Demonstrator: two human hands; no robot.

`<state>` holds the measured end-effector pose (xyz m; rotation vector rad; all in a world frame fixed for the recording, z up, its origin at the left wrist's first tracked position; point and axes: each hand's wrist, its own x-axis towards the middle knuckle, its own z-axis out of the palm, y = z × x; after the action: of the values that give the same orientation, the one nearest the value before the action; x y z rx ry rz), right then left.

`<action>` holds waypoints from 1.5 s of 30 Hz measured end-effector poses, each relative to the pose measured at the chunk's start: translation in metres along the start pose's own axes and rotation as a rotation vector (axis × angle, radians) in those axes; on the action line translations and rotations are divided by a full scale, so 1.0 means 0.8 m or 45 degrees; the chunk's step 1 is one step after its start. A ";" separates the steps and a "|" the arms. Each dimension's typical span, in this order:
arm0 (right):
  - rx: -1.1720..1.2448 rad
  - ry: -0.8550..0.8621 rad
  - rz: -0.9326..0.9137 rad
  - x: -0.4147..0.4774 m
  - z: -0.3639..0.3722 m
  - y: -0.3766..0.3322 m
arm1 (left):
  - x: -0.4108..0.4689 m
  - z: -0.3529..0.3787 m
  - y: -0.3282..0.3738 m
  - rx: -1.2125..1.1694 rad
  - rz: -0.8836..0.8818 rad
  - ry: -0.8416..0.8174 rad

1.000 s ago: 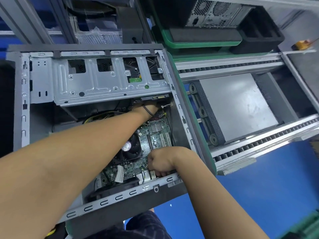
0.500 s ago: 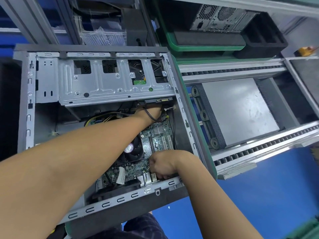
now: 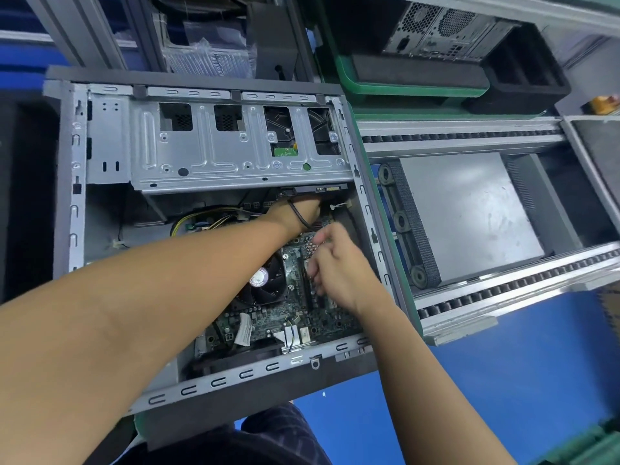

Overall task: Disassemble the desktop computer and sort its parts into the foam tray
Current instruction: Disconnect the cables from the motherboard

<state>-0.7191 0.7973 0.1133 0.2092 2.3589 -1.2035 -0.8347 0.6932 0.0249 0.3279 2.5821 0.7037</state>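
Shifting up the motherboard [image 3: 268,325], right hand [image 3: 339,270]

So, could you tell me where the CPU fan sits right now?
The CPU fan sits mid-frame in the head view, on the motherboard inside the open case, just left of the right hand.

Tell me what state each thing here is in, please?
Computer case: open, side panel off, lying flat.
Motherboard: mounted inside the case.
Cooler fan: seated on the motherboard.
Left hand: reaching under the drive cage, fingers hidden.
Right hand: above the motherboard, blurred, grip unclear.
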 end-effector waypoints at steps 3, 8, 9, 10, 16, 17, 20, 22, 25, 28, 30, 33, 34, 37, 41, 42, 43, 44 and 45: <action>0.128 0.073 -0.023 -0.003 -0.001 -0.007 | -0.002 -0.001 0.000 -0.048 -0.011 -0.035; 0.274 0.104 0.027 -0.008 -0.017 -0.026 | -0.013 -0.020 0.007 -0.004 0.116 -0.067; 0.198 0.123 0.011 -0.007 -0.024 -0.031 | -0.015 -0.022 0.005 0.012 0.140 -0.073; 0.105 0.113 0.006 -0.006 -0.031 -0.037 | -0.018 -0.026 0.004 0.044 0.153 -0.103; -1.186 -0.416 0.172 -0.017 -0.038 -0.066 | -0.045 -0.052 -0.004 0.198 0.140 -0.326; -1.374 -0.502 0.168 -0.019 -0.030 -0.067 | -0.049 -0.055 -0.005 0.205 0.136 -0.362; -1.750 -0.696 0.226 -0.017 -0.004 -0.059 | -0.066 -0.065 -0.003 0.292 0.097 -0.445; -1.908 -0.678 0.274 -0.010 0.007 -0.047 | -0.076 -0.068 -0.001 0.408 0.091 -0.467; -2.043 -0.602 0.254 -0.006 0.020 -0.031 | -0.085 -0.074 -0.004 0.616 0.074 -0.511; -2.250 -0.599 0.106 -0.007 0.029 -0.016 | -0.108 -0.091 0.001 0.772 0.126 -0.538; -2.345 -0.614 0.013 -0.005 0.032 -0.010 | -0.131 -0.100 0.004 0.911 0.154 -0.531; -2.400 -0.641 -0.037 0.001 0.033 -0.005 | -0.165 -0.091 0.006 1.117 0.139 -0.404; -2.447 -0.649 -0.073 0.002 0.033 -0.004 | -0.173 -0.081 0.007 1.157 0.105 -0.383; -2.611 -0.662 -0.308 0.007 0.028 -0.003 | -0.189 -0.058 0.004 1.188 0.006 -0.283; -2.497 -0.656 -0.050 0.007 0.020 0.002 | -0.199 -0.040 -0.018 1.159 0.151 -0.116; -2.471 -0.640 0.011 0.006 0.020 0.003 | -0.199 -0.037 -0.024 1.142 0.178 -0.065; -2.465 -0.627 0.019 0.006 0.019 0.003 | -0.199 -0.033 -0.028 1.124 0.196 -0.017; -2.481 -0.626 0.005 0.007 0.019 0.003 | -0.199 -0.031 -0.030 1.102 0.198 0.016; -2.504 -0.632 -0.013 0.008 0.018 0.003 | -0.198 -0.029 -0.030 1.076 0.191 0.036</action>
<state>-0.7189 0.7867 0.1013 -0.6488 1.9728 1.1824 -0.7100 0.6099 0.0860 0.7679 2.7682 -0.3903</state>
